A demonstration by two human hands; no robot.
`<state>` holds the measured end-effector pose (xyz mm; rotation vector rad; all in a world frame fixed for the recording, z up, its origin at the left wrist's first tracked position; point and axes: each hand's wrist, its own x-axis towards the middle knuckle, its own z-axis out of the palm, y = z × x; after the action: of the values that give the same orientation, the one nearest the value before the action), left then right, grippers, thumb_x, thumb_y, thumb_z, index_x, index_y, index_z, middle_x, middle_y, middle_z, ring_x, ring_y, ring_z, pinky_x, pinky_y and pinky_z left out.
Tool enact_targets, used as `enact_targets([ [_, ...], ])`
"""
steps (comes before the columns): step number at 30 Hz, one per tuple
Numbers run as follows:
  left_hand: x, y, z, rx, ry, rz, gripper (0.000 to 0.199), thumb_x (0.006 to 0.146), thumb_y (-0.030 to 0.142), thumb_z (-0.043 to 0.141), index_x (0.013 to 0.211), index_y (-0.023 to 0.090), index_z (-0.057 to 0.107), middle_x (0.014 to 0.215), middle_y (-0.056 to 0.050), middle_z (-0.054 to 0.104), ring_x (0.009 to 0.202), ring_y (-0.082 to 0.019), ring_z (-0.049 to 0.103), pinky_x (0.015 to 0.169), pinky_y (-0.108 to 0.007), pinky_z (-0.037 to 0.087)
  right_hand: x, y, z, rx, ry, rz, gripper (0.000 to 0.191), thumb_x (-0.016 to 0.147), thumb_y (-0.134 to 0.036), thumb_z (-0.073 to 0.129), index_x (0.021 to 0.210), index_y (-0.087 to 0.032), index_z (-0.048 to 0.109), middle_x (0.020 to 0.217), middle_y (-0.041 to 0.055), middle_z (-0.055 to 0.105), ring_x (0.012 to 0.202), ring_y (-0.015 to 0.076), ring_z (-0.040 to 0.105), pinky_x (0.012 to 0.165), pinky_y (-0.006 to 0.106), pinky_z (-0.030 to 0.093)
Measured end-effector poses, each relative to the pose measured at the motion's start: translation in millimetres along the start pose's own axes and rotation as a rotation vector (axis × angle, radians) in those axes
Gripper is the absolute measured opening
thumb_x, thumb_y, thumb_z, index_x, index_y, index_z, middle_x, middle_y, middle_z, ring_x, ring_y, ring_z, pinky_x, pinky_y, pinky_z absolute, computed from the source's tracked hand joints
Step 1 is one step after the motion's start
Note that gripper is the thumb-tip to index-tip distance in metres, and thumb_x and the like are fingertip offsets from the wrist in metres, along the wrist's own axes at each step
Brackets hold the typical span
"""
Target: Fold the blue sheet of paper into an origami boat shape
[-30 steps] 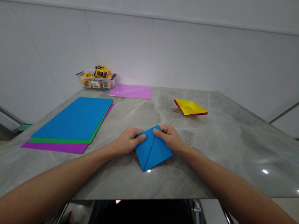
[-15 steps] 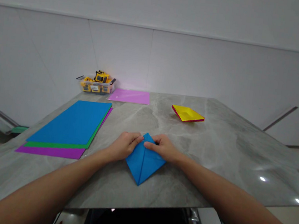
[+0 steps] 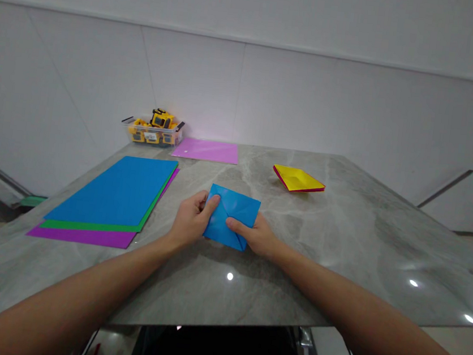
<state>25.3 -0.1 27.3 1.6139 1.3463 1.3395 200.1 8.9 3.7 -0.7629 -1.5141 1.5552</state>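
A folded blue paper (image 3: 233,203) is held up above the table between both hands, its creased face toward me. My left hand (image 3: 193,215) pinches its left edge, the thumb lying on the front and the fingers curled behind. My right hand (image 3: 258,234) grips the lower right part, with its thumb pressed on the front near the centre folds. The fingers of the right hand are hidden behind the paper.
Left on the grey table (image 3: 292,286) lies a stack of blue (image 3: 110,191), green and purple sheets. A pink sheet (image 3: 207,150) and a clear bin of yellow toy vehicles (image 3: 152,131) are at the back. A folded yellow and red paper (image 3: 298,180) sits back right.
The blue paper has been lifted off the table and turned from point-down to nearly square-on. Both hands have shifted their grip to its sides.
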Motion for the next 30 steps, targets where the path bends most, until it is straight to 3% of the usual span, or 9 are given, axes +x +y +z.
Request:
enact_targets([
  [4,-0.9,-5.5,1.9,-0.296,-0.304,-0.303,0.036,0.067,0.048,0.074,0.077,0.015,0.065,0.064,-0.001,0.065,0.048,-0.014,0.055,0.045,-0.024,0.044,-1.4,-3.7,-6.8,-0.065,-0.028,0.006,0.043,0.074,-0.044,0.073,0.108,-0.019,0.062,0.1,0.0072,0.071,0.091,0.0245,0.068,0.085,0.045,0.055],
  [7,-2.3,-8.0,2.4,-0.361,-0.367,-0.343,0.036,0.065,0.044,0.078,0.084,0.015,0.069,0.073,-0.004,0.071,0.055,-0.017,0.062,0.05,-0.027,0.051,-2.9,-7.0,-10.2,-0.134,-0.054,-0.005,0.04,0.076,-0.042,0.072,0.106,-0.018,0.063,0.101,0.0073,0.071,0.09,0.0242,0.068,0.085,0.045,0.055],
  [15,-6.6,-4.9,5.1,-0.282,-0.147,-0.172,0.031,0.07,0.043,0.075,0.067,0.013,0.066,0.062,-0.002,0.067,0.052,-0.013,0.058,0.052,-0.023,0.049,2.7,-9.5,-11.1,-0.16,-0.017,0.036,0.048,0.072,-0.047,0.074,0.107,-0.016,0.063,0.1,0.0093,0.072,0.09,0.0252,0.069,0.084,0.044,0.055],
  [21,-5.5,-7.3,6.3,-0.267,-0.118,-0.192,0.031,0.067,0.043,0.076,0.071,0.013,0.068,0.065,-0.003,0.068,0.056,-0.015,0.06,0.054,-0.026,0.051,5.1,-7.4,-13.9,-0.251,0.006,0.025,0.045,0.073,-0.053,0.071,0.097,-0.016,0.066,0.093,0.0089,0.073,0.082,0.024,0.068,0.079,0.043,0.056],
  [24,-4.3,-8.0,6.8,-0.27,-0.105,-0.206,0.032,0.067,0.043,0.077,0.072,0.013,0.069,0.067,-0.003,0.069,0.057,-0.016,0.062,0.055,-0.027,0.052,6.2,-5.3,-14.3,-0.269,0.019,0.026,0.04,0.074,-0.053,0.07,0.09,-0.016,0.066,0.084,0.0067,0.072,0.072,0.0208,0.068,0.07,0.037,0.057],
  [27,-0.4,-9.6,6.3,-0.303,-0.02,-0.226,0.034,0.067,0.045,0.076,0.072,0.013,0.068,0.065,-0.004,0.069,0.056,-0.017,0.062,0.053,-0.027,0.051,7.2,-3.7,-12.5,-0.275,0.03,0.066,0.04,0.078,-0.055,0.066,0.084,-0.015,0.063,0.067,0.0037,0.067,0.054,0.0155,0.063,0.05,0.027,0.052],
  [30,4.8,-11.9,4.5,-0.36,0.036,-0.268,0.035,0.067,0.047,0.075,0.073,0.013,0.066,0.064,-0.003,0.068,0.052,-0.017,0.061,0.047,-0.027,0.049,7.2,-2.7,-10.2,-0.256,0.009,0.089,0.043,0.078,-0.057,0.065,0.086,-0.015,0.06,0.068,0.0034,0.067,0.046,0.0116,0.059,0.042,0.022,0.047],
])
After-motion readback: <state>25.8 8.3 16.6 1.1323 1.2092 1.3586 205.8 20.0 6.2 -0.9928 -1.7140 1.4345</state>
